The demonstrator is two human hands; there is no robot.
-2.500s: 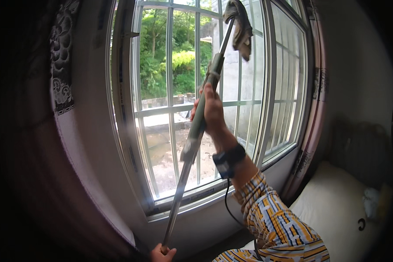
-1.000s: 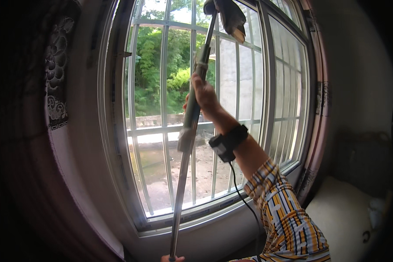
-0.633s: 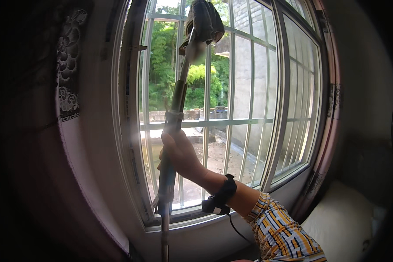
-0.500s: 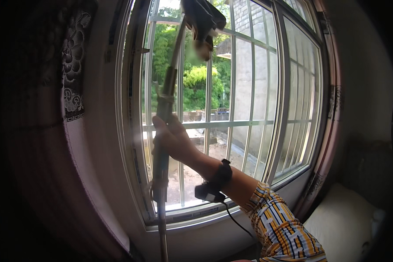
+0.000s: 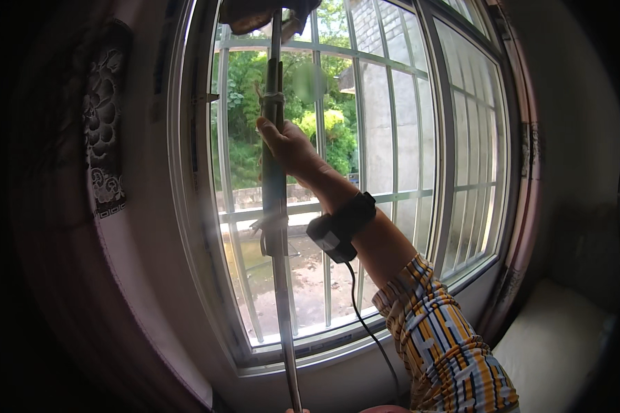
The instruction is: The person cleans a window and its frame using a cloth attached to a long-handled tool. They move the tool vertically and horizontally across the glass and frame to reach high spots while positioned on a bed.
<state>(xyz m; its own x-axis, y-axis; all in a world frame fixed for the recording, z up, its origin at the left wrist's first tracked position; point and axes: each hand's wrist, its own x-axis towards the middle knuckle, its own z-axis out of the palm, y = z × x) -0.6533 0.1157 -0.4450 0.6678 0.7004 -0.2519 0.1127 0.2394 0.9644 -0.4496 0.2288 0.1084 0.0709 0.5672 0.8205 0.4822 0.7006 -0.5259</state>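
My right hand [image 5: 293,148] is closed around a long mop-like pole [image 5: 287,344], at a thick greenish-grey section tied round with string. The pole stands nearly upright in front of a barred window [image 5: 328,199]. At its upper end, dark brown cloth [image 5: 244,17] hangs over the top of the panes and is cut off by the picture's edge. Only a sliver of my left hand [image 5: 306,411] shows at the lower edge, against the pole's thin metal shaft. A black strap with a small box and cable [image 5: 341,227] sits on my right wrist.
A dark patterned curtain [image 5: 107,124] hangs at the left, and a narrow pinkish curtain [image 5: 527,186] at the right of the window. Pale rounded bedding or a cushion [image 5: 551,344] lies at the lower right. Metal bars cross the window, with greenery beyond.
My right hand has moved up and slightly right with the pole. The cloth end has swung left and higher, and the pole's lower part has shifted right.
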